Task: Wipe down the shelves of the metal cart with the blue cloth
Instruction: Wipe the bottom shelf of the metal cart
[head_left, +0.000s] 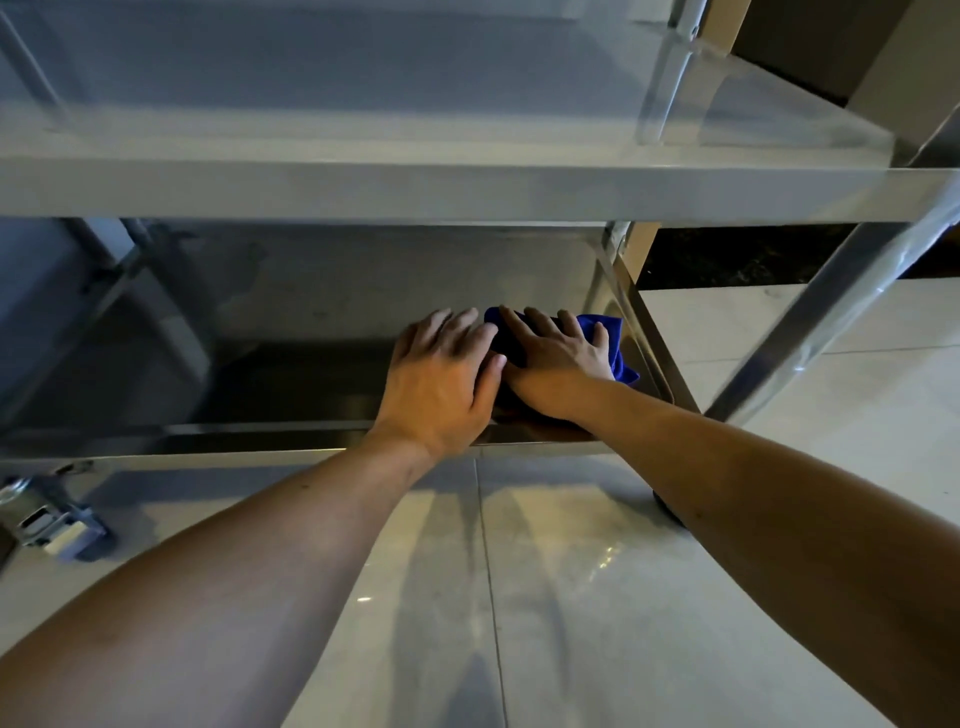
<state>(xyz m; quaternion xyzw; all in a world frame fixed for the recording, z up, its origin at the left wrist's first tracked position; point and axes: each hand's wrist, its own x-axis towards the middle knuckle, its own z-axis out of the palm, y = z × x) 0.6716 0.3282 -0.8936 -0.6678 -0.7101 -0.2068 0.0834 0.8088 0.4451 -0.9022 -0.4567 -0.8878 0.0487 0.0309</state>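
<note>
Both hands work on the bottom shelf (322, 291) of the metal cart (467, 189), at its right end. The blue cloth (605, 327) lies flat on that shelf, close to the right side wall. The right hand (558, 358) is spread open, fingers apart, palm pressing the cloth down. The left hand (441, 374) is also flat and open, fingers roughly together, just beside the right hand with its fingertips at the cloth's left edge; neither hand is clamped around anything.

Risks, as judged from this position:
- Cloth is bunched at its right side. A stroke toward the corner could fold it further, so less of it meets the metal and streaks are left.
- Knuckles or forearm could catch the raised front lip (260, 430) or the upright post (618, 270) when the hands pull back.
- The cart stands on casters (49, 519) on glossy floor tiles (571, 597). I cannot tell whether the caster is locked; a hard push could roll the cart away.
- The shelf's far left looks dim and could be missed.

Writing: no brand, label or legible text visible anywhere.
</note>
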